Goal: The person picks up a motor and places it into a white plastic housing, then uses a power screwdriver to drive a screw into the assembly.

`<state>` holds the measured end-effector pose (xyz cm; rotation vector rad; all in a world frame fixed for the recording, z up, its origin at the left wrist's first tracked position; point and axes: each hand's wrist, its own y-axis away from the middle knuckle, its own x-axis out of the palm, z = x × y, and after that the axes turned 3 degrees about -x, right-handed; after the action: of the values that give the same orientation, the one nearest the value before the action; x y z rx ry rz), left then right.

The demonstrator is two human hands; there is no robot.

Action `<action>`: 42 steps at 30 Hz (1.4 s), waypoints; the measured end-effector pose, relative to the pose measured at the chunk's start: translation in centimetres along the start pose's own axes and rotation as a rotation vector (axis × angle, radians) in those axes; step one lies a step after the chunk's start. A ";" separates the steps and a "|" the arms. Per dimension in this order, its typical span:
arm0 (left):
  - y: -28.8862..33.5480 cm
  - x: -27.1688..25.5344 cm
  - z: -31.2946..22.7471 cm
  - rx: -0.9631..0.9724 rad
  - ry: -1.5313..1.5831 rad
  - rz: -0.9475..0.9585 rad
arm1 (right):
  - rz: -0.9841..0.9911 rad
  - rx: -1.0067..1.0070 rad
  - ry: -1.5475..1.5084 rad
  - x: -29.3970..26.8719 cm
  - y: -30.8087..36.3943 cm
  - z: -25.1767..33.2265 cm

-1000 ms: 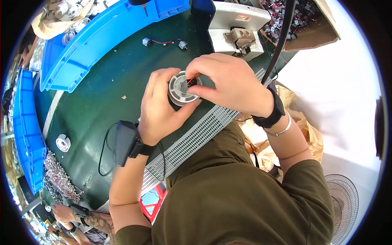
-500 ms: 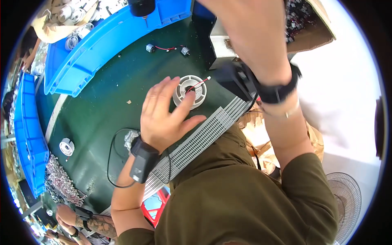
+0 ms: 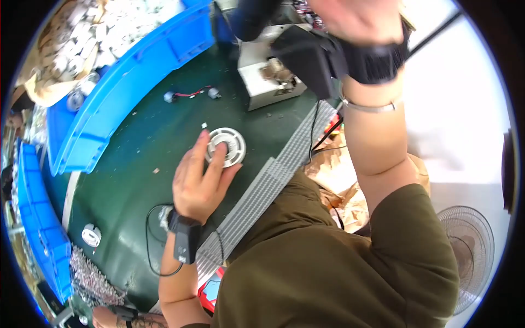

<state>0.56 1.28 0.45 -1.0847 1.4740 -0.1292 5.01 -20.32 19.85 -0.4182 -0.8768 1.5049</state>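
On the green work surface sits a round white spoked plastic part [image 3: 234, 134]. My left hand [image 3: 197, 183] rests over its near side with spread fingers, one fingertip at its middle and the thumb by its rim. A small white connector [image 3: 204, 126] shows beside the index fingertip. At the top edge, my right hand [image 3: 355, 19] reaches forward near small dark and red parts [image 3: 306, 11]; its fingers are blurred and cut off, so what they hold is hidden. Two small metal motors joined by a red wire [image 3: 191, 95] lie beyond the white part.
A metal bracket box [image 3: 268, 76] stands at the back, near a blurred black cylinder [image 3: 254, 19]. Blue bins [image 3: 117, 82] line the left, one holding white parts. A perforated strip [image 3: 257, 191] edges the surface. Another white part [image 3: 91, 235] and a co-worker's hand [image 3: 104, 316] are at left.
The whole view has shifted, so the surface appears lower and further left. My right hand has reached further forward. My left hand stays on the white part.
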 end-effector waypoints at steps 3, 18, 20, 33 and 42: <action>0.6 -0.3 0.2 -0.034 -0.022 0.023 | -0.090 -0.039 0.256 -3.0 3.2 0.2; 0.8 0.3 0.1 -0.061 0.006 0.018 | -0.232 0.050 0.242 -6.3 6.5 -2.0; 0.6 0.4 0.0 -0.055 0.014 0.010 | -0.248 0.045 0.238 -6.2 6.4 -1.8; 0.2 0.3 -0.3 -0.092 0.089 -0.013 | -0.322 0.205 0.051 -3.0 8.7 -0.3; 0.2 0.7 -0.5 -0.136 0.186 -0.089 | -0.092 0.354 -0.026 2.1 7.2 -1.6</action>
<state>0.15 0.68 -0.08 -1.2769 1.6192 -0.1993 0.96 -17.31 14.06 -0.0970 -0.6234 1.5445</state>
